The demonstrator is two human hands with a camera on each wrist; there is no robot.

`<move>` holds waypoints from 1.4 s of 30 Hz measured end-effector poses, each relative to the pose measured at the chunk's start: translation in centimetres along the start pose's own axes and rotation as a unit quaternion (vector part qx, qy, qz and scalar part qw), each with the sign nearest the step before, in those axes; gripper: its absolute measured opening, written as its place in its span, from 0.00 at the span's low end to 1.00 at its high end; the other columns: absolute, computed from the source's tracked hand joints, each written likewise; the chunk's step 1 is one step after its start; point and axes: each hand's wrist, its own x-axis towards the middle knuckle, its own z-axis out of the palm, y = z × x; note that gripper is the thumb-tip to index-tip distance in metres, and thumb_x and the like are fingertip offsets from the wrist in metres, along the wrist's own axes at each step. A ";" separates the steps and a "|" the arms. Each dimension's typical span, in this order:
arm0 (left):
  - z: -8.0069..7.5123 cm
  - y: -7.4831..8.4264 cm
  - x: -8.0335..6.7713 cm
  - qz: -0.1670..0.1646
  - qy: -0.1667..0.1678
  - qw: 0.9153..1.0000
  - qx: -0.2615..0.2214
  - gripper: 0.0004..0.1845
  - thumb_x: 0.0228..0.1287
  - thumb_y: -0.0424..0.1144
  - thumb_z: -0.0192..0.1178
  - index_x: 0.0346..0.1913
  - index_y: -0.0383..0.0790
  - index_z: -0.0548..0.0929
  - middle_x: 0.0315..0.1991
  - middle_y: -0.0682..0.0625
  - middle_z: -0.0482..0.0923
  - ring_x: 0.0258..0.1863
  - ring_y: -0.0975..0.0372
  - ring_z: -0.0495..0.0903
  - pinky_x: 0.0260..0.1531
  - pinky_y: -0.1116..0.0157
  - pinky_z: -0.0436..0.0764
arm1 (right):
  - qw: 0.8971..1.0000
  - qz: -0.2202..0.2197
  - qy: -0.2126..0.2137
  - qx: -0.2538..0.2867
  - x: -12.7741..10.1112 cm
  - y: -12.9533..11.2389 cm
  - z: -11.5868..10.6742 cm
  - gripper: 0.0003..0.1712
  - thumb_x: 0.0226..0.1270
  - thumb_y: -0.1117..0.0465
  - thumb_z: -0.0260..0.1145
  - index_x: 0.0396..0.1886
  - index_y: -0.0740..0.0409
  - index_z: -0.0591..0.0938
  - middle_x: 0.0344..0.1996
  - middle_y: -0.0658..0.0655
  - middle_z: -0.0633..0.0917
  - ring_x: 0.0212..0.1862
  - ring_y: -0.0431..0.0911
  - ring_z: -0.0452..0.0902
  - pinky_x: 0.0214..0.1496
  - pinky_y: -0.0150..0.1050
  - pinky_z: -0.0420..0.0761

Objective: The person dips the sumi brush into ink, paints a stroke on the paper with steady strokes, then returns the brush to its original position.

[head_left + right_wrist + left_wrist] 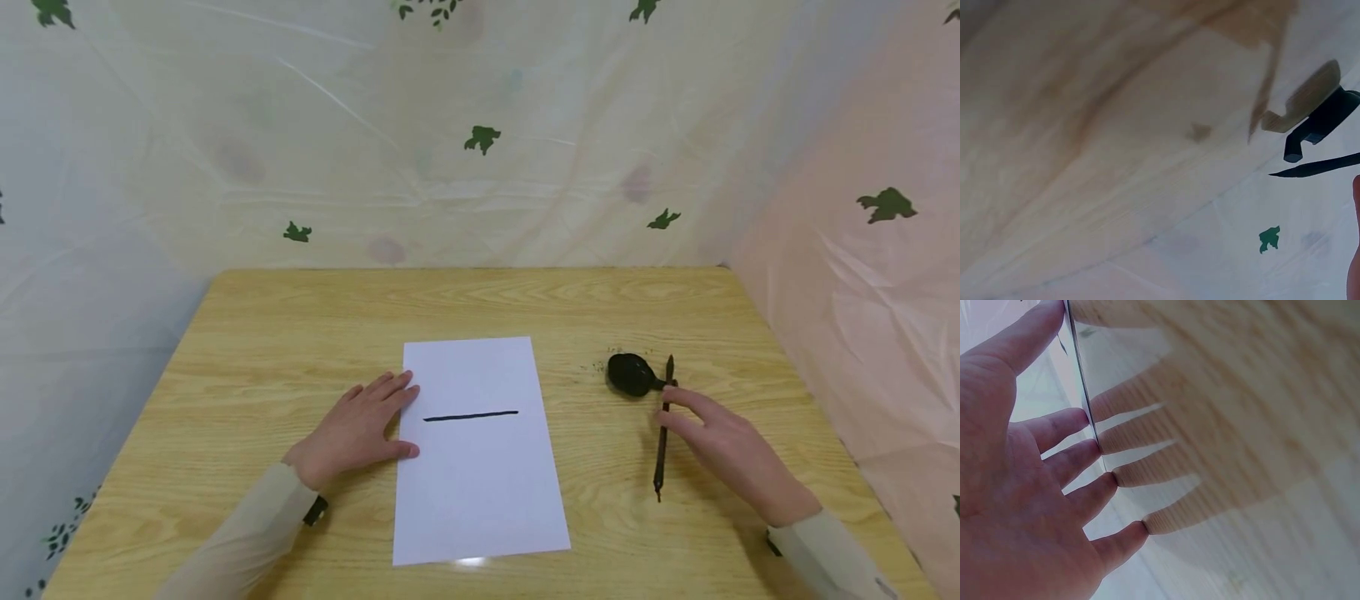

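A white sheet of paper [480, 492] lies on the table, with one black horizontal stroke [471, 416] across it. My left hand [352, 437] rests at the sheet's left edge, fingers spread, fingertips on the paper; in the left wrist view the palm [1016, 481] shows, with fingertips down on the surface. My right hand [731, 450] pinches a dark writing brush [662, 458] between thumb and fingers, its pointed tip away from me. Just left of the brush sits a black ink dish [630, 375] with a short handle. The right wrist view shows the brush tip [1304, 169] beside the dish [1329, 115].
Small dark specks [597, 367] dot the wood near the ink dish. The wood-grain table [300, 308] has a glossy surface that reflects the hands. Pale cloth [360, 150] with green leaf and bird shapes hangs behind and along both sides.
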 end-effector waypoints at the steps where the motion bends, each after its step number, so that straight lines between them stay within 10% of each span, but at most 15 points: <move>1: 0.0 0.0 0.0 0.000 0.000 1.000 0.000 0.47 0.63 0.59 0.71 0.78 0.39 0.67 0.81 0.44 0.57 0.80 0.44 0.55 0.72 0.35 0.58 | 1.000 -0.003 -0.008 -0.004 0.0 0.0 0.0 0.37 0.89 0.52 0.25 0.55 0.54 0.84 0.60 0.63 0.81 0.58 0.57 0.80 0.46 0.53 0.85; 22: 0.0 0.1 -0.2 0.002 0.004 1.000 0.004 0.47 0.63 0.59 0.71 0.78 0.38 0.67 0.81 0.44 0.57 0.80 0.44 0.55 0.71 0.35 0.59 | 0.991 -0.116 -0.042 -0.044 0.1 2.1 1.1 0.39 0.88 0.62 0.21 0.53 0.55 0.84 0.58 0.66 0.81 0.55 0.60 0.81 0.44 0.54 0.86; 42: 0.0 0.1 -0.2 -0.003 -0.001 1.000 0.002 0.47 0.63 0.59 0.71 0.78 0.39 0.67 0.82 0.44 0.56 0.80 0.45 0.54 0.72 0.35 0.58 | 0.987 -0.135 -0.065 -0.052 -0.7 3.1 1.4 0.39 0.86 0.63 0.18 0.53 0.57 0.82 0.58 0.67 0.81 0.55 0.62 0.80 0.42 0.53 0.86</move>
